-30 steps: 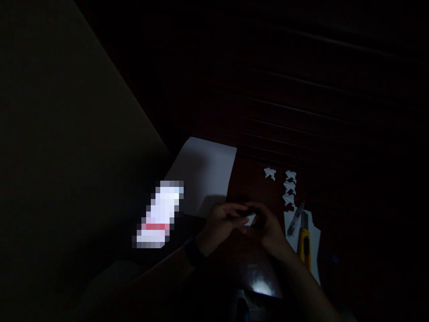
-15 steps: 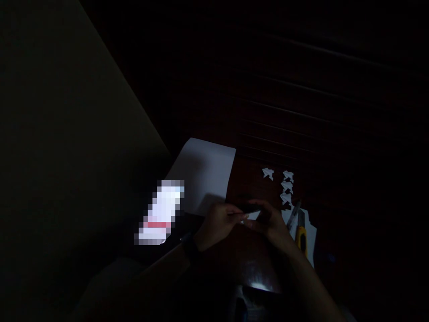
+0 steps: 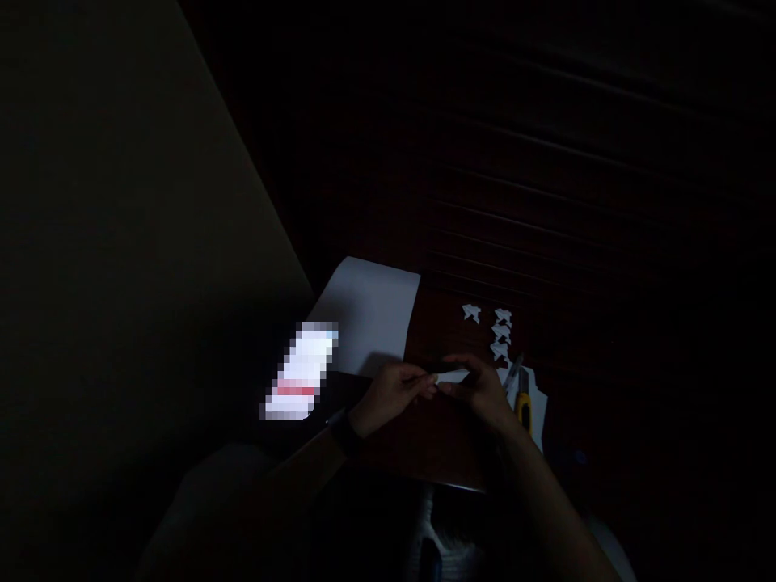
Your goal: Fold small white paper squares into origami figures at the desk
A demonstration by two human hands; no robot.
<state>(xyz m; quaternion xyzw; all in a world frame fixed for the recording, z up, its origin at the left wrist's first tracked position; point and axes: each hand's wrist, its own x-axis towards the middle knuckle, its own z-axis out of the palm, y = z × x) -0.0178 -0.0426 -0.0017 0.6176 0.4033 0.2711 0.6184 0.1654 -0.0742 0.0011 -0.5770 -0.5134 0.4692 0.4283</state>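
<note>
Between my two hands is a small folded piece of white paper (image 3: 452,377), held just above the dark table (image 3: 424,436). My left hand (image 3: 397,394) pinches its left end between thumb and fingers. On the other side, my right hand (image 3: 482,392) grips the right end, with the thumb below and the index finger along the top. The fingers cover part of the paper, and the dim light hides its exact folds. Beyond my right hand lie several small folded white paper figures, one figure (image 3: 471,313) apart from a short column of figures (image 3: 501,332).
A large white paper sheet (image 3: 381,307) lies at the back left. Near it glows a pixelated phone screen (image 3: 300,372). Right of my right hand, a yellow utility knife (image 3: 524,408) and a pen (image 3: 514,373) rest on white papers (image 3: 538,396). A wall (image 3: 121,202) rises at left.
The view has shifted, so the things on the table appear slightly further left. Both hands still hold the paper, which now shows as a narrower strip between the fingers.
</note>
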